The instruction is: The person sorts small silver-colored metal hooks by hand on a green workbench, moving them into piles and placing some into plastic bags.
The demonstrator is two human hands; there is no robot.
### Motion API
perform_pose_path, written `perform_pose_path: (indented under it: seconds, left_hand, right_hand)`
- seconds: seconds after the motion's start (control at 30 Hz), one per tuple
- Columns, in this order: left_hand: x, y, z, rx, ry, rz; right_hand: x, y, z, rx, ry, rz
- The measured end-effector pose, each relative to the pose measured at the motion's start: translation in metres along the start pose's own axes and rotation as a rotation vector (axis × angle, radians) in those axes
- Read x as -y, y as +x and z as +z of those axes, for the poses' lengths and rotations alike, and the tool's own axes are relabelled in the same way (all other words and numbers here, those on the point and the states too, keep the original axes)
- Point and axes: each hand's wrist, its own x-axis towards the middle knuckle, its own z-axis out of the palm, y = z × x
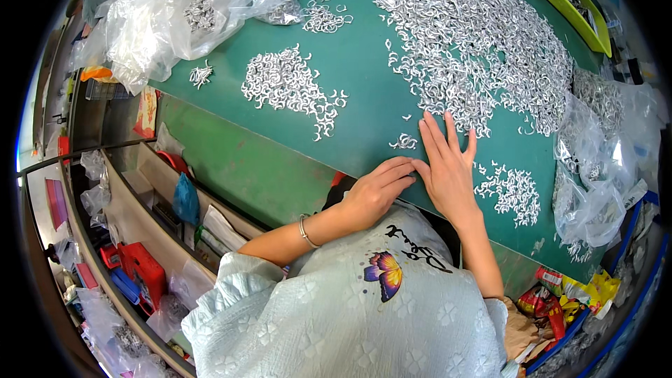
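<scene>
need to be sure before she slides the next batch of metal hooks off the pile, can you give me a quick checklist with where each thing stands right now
1. Right hand flat on the green table, fingers at the near edge of the big pile of small metal hooks: ok.
2. Left hand at the table's near edge, touching the right hand: ok.
3. Whether the left hand holds any hooks: cannot tell, palm hidden.
4. Small clump of hooks just left of the right fingers, apart from the pile: ok.
5. Bare green surface between the big pile and the middle pile: ok.
6. Clear plastic bag overlaps the big pile's right side: not ok.
</scene>
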Motion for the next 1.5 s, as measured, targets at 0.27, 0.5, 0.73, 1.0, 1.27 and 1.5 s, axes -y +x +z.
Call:
perform_pose_path:
  seconds: [0.27,0.5,0.73,1.0,1.27,1.5]
  left_hand:
    - [0.002,-0.001,0.007,-0.058,-0.05,-0.031]
    - [-0.013,0.009,0.011,0.037,0.029,0.028]
    - [0.004,-0.003,-0.001,0.076,-0.024,0.057]
    - [0.004,-0.009,-0.003,0.002,-0.021,-0.006]
    - [-0.002,-0.006,-0.001,-0.032,-0.061,-0.071]
    - [-0.009,0.003,0.005,-0.047,-0.01,-0.04]
  right_hand:
    - [0.014,-0.054,-0.012,0.235,0.026,0.03]
    - [0.0,-0.034,-0.012,-0.022,0.298,0.022]
    - [0.001,-0.026,-0.019,0.157,0.135,-0.02]
    - [0.005,-0.033,-0.018,0.151,0.158,-0.027]
    - [0.0,-0.048,-0.018,0.17,0.112,0.058]
    - [0.004,-0.061,-0.017,0.134,0.213,0.001]
